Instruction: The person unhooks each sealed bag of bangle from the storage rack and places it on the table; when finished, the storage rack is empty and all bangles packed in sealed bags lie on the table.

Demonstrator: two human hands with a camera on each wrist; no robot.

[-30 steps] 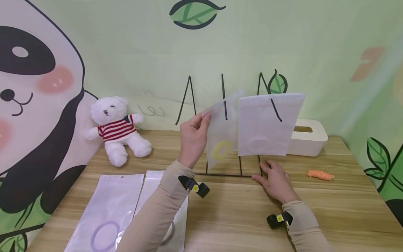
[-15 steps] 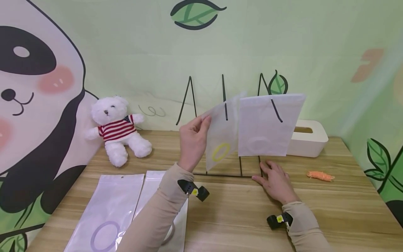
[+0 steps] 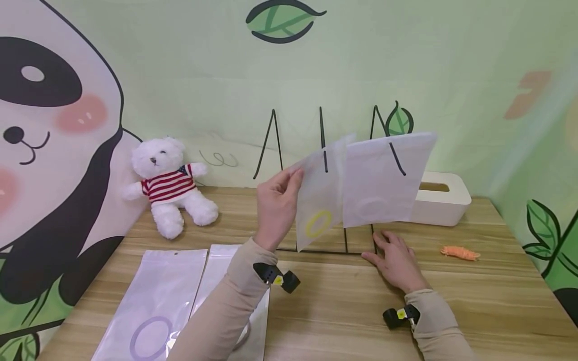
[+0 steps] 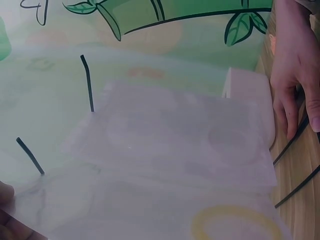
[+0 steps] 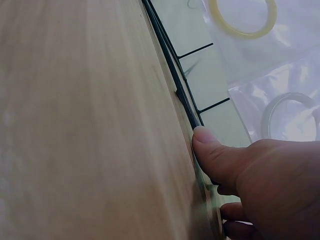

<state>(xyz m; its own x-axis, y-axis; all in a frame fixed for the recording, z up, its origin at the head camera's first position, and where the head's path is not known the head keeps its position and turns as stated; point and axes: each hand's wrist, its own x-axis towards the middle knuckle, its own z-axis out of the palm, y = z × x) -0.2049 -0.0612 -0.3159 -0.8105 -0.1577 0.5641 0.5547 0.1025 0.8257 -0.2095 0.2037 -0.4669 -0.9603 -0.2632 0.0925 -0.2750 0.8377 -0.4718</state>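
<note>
My left hand (image 3: pixel 279 205) pinches the edge of a translucent bag (image 3: pixel 311 190) with a yellow ring (image 3: pixel 318 223) inside. This bag hangs at the middle prong of a black wire rack (image 3: pixel 320 252). A white bag (image 3: pixel 384 183) with a pale ring hangs on the right prong, overlapping the first bag's edge. My right hand (image 3: pixel 397 258) holds the rack's front right base corner, the thumb (image 5: pixel 207 142) on the base wire and the fingers around the side. In the left wrist view, only fingertips (image 4: pixel 17 225) of my left hand show beside the bag.
Two more bags, one with a lilac ring (image 3: pixel 151 338), lie front left; my left sleeve partly covers the second bag (image 3: pixel 221 255). A white teddy bear (image 3: pixel 169 185) sits back left. A white tissue box (image 3: pixel 444 200) and an orange cord bundle (image 3: pixel 459 252) are on the right.
The lower corner of the bag in my left hand has dipped slightly. The white bag's lower edge has tilted a little. My right hand stays at the rack's base.
</note>
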